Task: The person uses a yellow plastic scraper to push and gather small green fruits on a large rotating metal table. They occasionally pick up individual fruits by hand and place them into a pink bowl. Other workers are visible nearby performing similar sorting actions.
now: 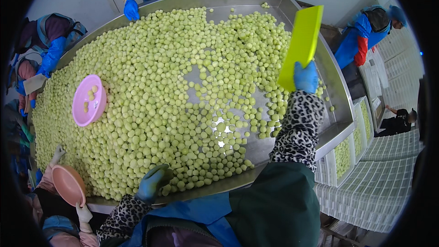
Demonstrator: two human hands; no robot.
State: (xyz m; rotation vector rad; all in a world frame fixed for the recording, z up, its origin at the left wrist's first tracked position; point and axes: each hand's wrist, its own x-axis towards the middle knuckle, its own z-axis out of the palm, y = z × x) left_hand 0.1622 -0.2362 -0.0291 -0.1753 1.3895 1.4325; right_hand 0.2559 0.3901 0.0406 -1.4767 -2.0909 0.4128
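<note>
My right hand, in a blue glove, grips the lower end of a bright yellow-green plastic board. The board slants upward over the right side of a large stainless steel sorting table. Small round pale green fruits cover most of that table, thinning out towards the right. My left hand, also gloved in blue, rests at the near rim against the fruits. Its fingers are extended and slightly curved, with no tool in them; the palm side is partly hidden.
A pink plastic bowl with a few yellowish fruits sits on the heap. At lower left a co-worker's gloved hand holds a salmon-coloured bowl. Other workers line the left and far rims. White plastic crates, some fruit-filled, stand at right.
</note>
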